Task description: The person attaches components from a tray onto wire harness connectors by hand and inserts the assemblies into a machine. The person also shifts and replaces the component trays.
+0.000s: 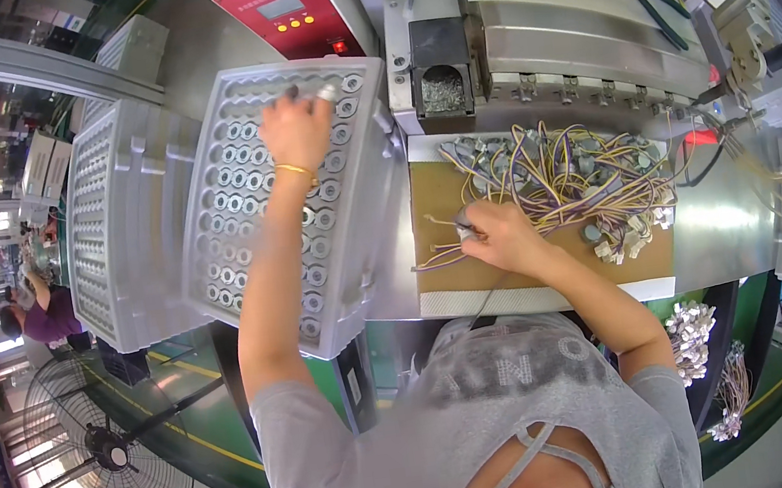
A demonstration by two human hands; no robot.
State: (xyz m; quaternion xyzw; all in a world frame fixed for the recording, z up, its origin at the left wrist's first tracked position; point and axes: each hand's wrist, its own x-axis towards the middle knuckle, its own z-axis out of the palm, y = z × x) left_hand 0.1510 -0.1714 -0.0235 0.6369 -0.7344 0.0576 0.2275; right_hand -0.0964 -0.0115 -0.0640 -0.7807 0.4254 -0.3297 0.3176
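My left hand reaches over the far part of a pale plastic tray, with a yellow bracelet at its wrist. Its fingers point down and apart, one tip dark and another white, and nothing shows between them. Round metal parts with dark centres sit in rows in the tray's pockets. On the brown work mat my right hand is closed on a small grey-white part with wires. Its fingers partly hide this part. Beside that hand lies a heap of yellow and purple wires with grey parts and white connectors.
A red machine with buttons stands behind the tray. Beyond the mat are a dark box, a metal housing and pliers. Stacked trays stand left, above a floor fan. More bundled wires hang at right.
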